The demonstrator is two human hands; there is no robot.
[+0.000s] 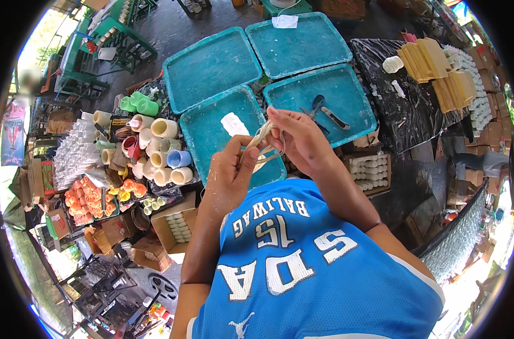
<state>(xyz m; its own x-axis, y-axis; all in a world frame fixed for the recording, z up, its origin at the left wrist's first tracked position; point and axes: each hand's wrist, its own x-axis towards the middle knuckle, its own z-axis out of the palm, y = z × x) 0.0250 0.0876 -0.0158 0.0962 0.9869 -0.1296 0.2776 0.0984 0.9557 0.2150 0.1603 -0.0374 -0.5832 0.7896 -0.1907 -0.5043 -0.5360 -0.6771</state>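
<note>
In front of my chest I hold a loose bundle of cream string [261, 137] between both hands. My left hand [230, 169] is closed on its lower part, thumb against the fingers. Higher up, my right hand [303, 137] pinches the same bundle, and loops of it hang below the fingers. Under my hands is a teal tray [197, 133] with a crumpled white piece [234, 124] in it. The teal tray [356, 93] to its right carries dark-handled scissors [313, 106] and a utility knife [336, 118].
Two more teal trays [212, 62] lie farther away. At left stand cream cups [165, 128], a blue cup [179, 159], green cups [139, 104] and orange pieces [90, 198]. At right, black plastic sheeting [376, 68] bears yellow sheets [432, 59]. A box of white pieces [370, 171] sits near my right elbow.
</note>
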